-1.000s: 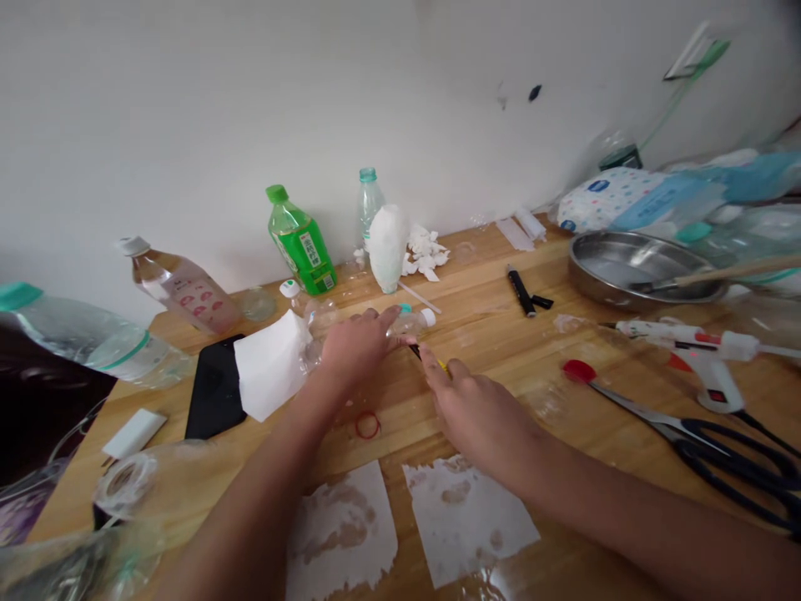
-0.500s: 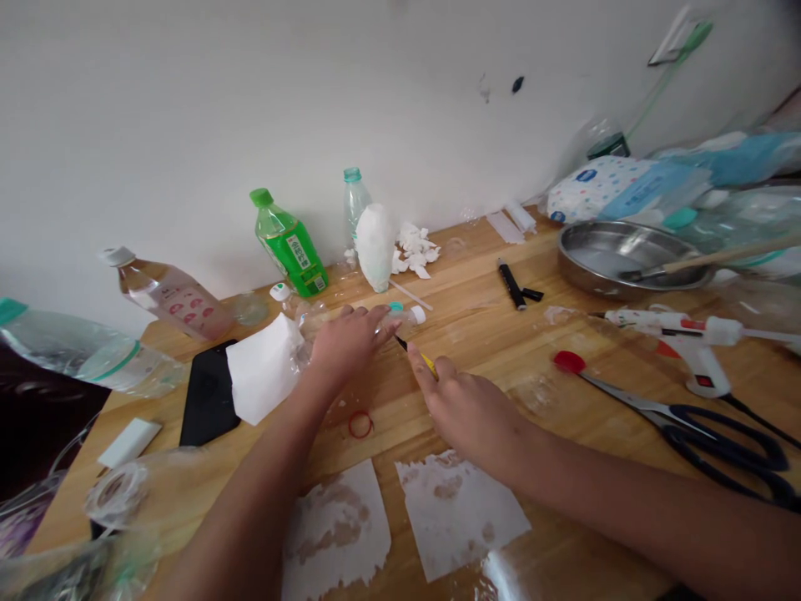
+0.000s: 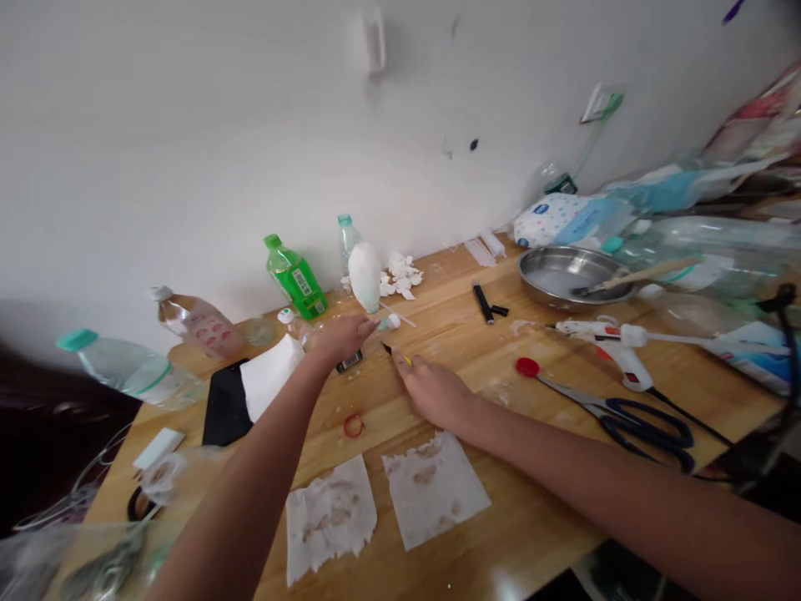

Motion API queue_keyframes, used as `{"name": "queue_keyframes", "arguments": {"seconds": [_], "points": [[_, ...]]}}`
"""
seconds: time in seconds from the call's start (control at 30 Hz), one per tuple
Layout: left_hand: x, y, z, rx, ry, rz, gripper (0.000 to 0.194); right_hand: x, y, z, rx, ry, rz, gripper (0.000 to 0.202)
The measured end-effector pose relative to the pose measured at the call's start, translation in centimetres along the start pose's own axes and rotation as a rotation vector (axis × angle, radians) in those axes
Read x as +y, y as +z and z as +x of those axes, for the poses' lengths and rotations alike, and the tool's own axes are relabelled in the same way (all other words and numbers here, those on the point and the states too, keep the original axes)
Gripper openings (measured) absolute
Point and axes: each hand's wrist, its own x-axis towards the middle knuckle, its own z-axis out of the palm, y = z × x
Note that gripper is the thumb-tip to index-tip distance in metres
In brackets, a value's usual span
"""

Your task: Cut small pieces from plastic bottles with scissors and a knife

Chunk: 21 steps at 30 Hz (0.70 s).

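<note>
My left hand is closed over a small clear plastic bottle piece lying on the wooden table; much of that piece is hidden under the fingers. A white cap shows just past its fingertips. In my right hand is a yellow cutter, its dark tip pointing toward the left hand, a short way from it. White paper lies left of my left hand. Behind the hands stands a white paper-covered form. A red ring lies nearer to me.
Bottles stand or lean along the wall. Two torn paper sheets lie in front. On the right are a metal bowl, a glue gun, scissors and a black marker. A phone lies left.
The camera view has shifted, showing more wall and table. The cutter tip is a little farther from my left hand, and a dark label shows beneath that hand.
</note>
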Motion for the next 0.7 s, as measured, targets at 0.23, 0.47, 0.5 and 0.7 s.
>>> {"name": "queue_keyframes", "arguments": {"seconds": [0.23, 0.47, 0.5, 0.7], "points": [[1.2, -1.3, -1.1, -0.045, -0.049, -0.04, 0.08, 2.6, -1.0, -0.9, 0.103, -0.008, 0.057, 0.052], [3.0, -5.2, -4.3, 0.001, 0.008, -0.231, 0.053, 4.7, -3.1, -5.9, 0.277, -0.022, -0.024, 0.048], [3.2, -5.8, -5.0, -0.007, 0.023, -0.262, 0.05, 4.8, -3.3, -6.5, 0.311, -0.053, -0.05, 0.047], [4.6, -6.1, -9.3, 0.03, 0.063, -0.422, 0.047, 3.6, -2.9, -9.2, 0.537, -0.155, -0.169, 0.048]]}}
